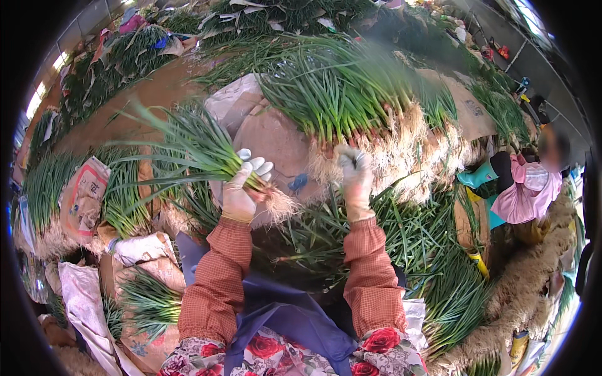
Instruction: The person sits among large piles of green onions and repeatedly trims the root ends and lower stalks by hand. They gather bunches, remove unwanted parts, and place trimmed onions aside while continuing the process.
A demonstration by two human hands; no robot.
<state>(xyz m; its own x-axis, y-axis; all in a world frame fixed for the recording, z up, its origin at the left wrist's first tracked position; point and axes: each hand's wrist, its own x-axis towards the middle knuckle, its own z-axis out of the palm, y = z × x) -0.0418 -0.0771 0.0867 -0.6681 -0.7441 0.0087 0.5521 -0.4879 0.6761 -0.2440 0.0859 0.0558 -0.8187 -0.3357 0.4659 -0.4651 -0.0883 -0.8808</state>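
Note:
My left hand (237, 191), in a pale glove, is wrapped round a bunch of green onions (210, 150). Their leaves fan out up and to the left, and their pale roots hang at the right of the fist. At the near edge of a large pile of green onions (342, 94), my gloved right hand (356, 178) has its fingers curled closed against the roots. Whatever those fingers may hold is hidden. Between the hands, a brown sack (273, 141) lies under the pile, with a small blue scrap (298, 182) near its lower edge.
Loose green onions (417, 235) lie below the pile and beside my right forearm. More bundles (125, 194) and sacks (88, 194) stand at the left. A person in a pink top (533, 188) sits at the right, near a long heap of roots (520, 307).

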